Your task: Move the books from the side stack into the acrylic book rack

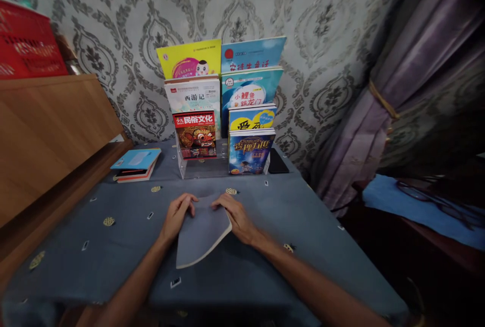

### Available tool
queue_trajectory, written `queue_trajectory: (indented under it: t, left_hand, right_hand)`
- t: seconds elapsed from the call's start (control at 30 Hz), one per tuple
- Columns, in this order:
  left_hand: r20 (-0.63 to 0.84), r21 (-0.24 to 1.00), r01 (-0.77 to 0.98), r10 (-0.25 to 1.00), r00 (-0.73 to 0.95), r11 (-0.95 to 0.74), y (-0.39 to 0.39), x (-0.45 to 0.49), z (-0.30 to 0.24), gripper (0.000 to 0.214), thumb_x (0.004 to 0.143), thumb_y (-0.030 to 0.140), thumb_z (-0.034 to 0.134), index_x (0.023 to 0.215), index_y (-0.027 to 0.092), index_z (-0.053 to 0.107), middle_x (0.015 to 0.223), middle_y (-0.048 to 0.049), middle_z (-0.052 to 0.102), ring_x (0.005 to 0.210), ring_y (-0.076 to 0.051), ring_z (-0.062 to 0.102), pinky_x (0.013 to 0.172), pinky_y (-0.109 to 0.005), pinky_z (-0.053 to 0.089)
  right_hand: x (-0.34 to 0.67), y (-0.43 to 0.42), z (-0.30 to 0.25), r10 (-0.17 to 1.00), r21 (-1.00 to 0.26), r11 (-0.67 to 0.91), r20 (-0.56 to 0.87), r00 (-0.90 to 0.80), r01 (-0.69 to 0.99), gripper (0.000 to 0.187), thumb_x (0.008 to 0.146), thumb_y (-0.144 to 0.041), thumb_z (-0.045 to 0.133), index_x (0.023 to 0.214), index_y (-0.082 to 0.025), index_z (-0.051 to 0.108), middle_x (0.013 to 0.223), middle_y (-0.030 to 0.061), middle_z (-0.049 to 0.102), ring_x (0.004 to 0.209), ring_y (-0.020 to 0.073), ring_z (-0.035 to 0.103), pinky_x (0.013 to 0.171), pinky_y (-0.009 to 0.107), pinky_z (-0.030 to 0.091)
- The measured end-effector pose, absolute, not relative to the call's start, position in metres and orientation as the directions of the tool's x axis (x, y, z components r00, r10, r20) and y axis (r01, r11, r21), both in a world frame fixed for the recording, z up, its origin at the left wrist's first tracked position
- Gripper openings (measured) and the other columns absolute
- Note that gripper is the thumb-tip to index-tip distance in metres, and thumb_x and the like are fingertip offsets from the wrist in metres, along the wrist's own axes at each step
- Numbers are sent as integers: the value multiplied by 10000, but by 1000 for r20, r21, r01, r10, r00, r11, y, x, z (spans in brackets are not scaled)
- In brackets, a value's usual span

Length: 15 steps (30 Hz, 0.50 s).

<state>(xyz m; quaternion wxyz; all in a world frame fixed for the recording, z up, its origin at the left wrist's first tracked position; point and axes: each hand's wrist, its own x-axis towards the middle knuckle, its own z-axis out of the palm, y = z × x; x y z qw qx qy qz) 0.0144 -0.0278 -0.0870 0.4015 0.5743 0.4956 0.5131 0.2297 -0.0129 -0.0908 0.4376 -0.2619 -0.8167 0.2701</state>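
A thin book with a plain grey-blue cover (pixel 200 233) is between my two hands, tilted above the table, its pale page edges curving along the near side. My left hand (pixel 179 213) grips its left edge with bent fingers. On the far right edge my right hand (pixel 235 216) is closed, fingers over the cover and the rest of the hand beside the page edges. Beyond my hands, a clear acrylic stand (pixel 204 169) holds several books in two columns, among them a red-topped book (pixel 195 135) and a dark blue book (pixel 250 152) in front.
Blue books (pixel 137 161) lie stacked on the left of the patterned tablecloth (pixel 125 246). A black phone (pixel 278 161) rests right of the stand. Along the left is a wooden panel (pixel 53 135) with a red box (pixel 28 41) above. Glasses (pixel 424 194) lie on blue cloth at right.
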Motion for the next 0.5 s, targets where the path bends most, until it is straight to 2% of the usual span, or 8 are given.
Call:
queue_trajectory:
  t: [0.13, 0.23, 0.4, 0.5]
  left_hand:
    - [186, 982, -33, 981, -56, -188, -22, 2, -86, 291, 799, 459, 635, 845, 176, 687, 620, -8, 621, 649, -166, 575, 690, -279, 436]
    - [191, 964, -166, 974, -118, -209, -18, -5, -86, 211, 727, 351, 628, 840, 182, 683, 761, -40, 685, 790, -197, 642, 775, -306, 483]
    - [210, 945, -222, 965, -155, -241, -20, -2, -85, 229, 641, 248, 568, 820, 193, 701, 911, -64, 734, 1010, -241, 670, 919, -355, 503]
    - [203, 937, -253, 965, -164, -240, -20, 2, -85, 209, 653, 249, 590, 809, 192, 716, 911, -57, 735, 1010, -235, 670, 899, -349, 521]
  right_hand:
    - [229, -11, -94, 692, -689, 695, 562, -454, 206, 305, 960, -245, 357, 991, -216, 660, 928, 76, 681, 922, 235, 608, 872, 398, 492]
    - [227, -12, -93, 731, -725, 658, 551, -403, 203, 283, 934, -237, 413, 1054, -206, 667, 1012, 86, 691, 989, 238, 628, 915, 413, 496]
    - [227, -12, -93, 814, -808, 560, 494, -304, 186, 298, 938, -270, 439, 1175, -216, 611, 1104, 84, 697, 1054, 229, 645, 948, 391, 491]
    - [226, -10, -95, 820, -813, 558, 511, -257, 165, 299, 950, -289, 435, 1205, -209, 569, 1109, 83, 695, 1045, 226, 652, 936, 384, 497]
